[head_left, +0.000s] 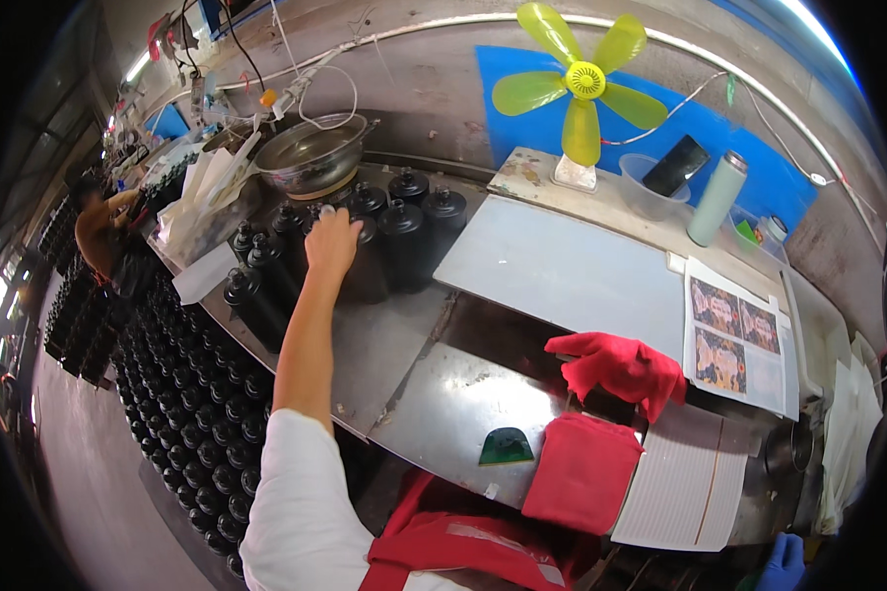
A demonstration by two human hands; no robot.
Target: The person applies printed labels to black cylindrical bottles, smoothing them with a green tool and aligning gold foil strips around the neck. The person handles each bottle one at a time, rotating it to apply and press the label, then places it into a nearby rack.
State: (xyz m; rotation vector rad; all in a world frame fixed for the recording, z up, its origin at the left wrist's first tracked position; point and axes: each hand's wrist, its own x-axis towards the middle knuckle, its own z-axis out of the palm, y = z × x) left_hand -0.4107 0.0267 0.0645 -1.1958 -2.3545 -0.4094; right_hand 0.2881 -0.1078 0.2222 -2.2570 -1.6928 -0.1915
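Note:
My left hand [333,241] reaches forward over a group of dark bottles on the metal bench. Its fingers are closed at the top of a black bottle [367,274], whose neck they mostly hide. Several more black bottles [402,222] with narrow necks stand upright close around it, some to the right and some nearer the bench's left edge [256,300]. My right hand is out of the picture. At the lower right edge shows a blue glove [784,563]; whose it is I cannot tell.
Many dark bottles [197,433] stand in rows below the bench on the left; a person [103,231] is beyond. A metal basin [310,153] sits behind. Rightward are a grey board [562,266], yellow-green fan [583,84], flask [717,197], red cloths [581,473] and a green scraper-like piece [506,446].

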